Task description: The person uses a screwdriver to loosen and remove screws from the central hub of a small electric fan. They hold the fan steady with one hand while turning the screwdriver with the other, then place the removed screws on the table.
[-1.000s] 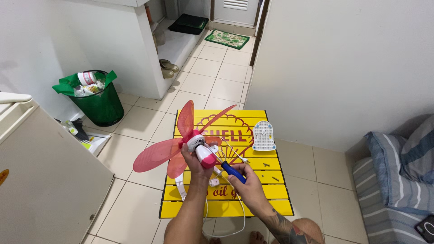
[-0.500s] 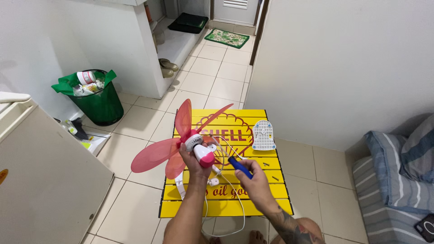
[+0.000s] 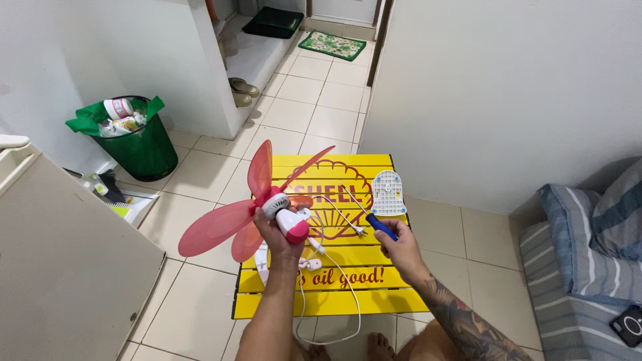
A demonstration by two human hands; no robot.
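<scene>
Two hands work at frame centre above the yellow table (image 3: 401,304). The left hand (image 3: 273,230) is clamped around the pink fan (image 3: 267,207), lifting its motor end clear for access. The right hand (image 3: 396,246), fingers closed on a blue screwdriver (image 3: 378,224), angles the tip toward the white cover (image 3: 389,193) on the table.

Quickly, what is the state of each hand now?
Left hand: closed, holding the pink fan.
Right hand: closed, holding the blue-handled screwdriver.

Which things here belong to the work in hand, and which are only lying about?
In hand: pink plastic fan with white motor housing, left hand; blue-handled screwdriver, right hand; white plastic fan cover; yellow slatted table.

Lying about: green trash bin; pair of sandals; striped pillows.
</scene>
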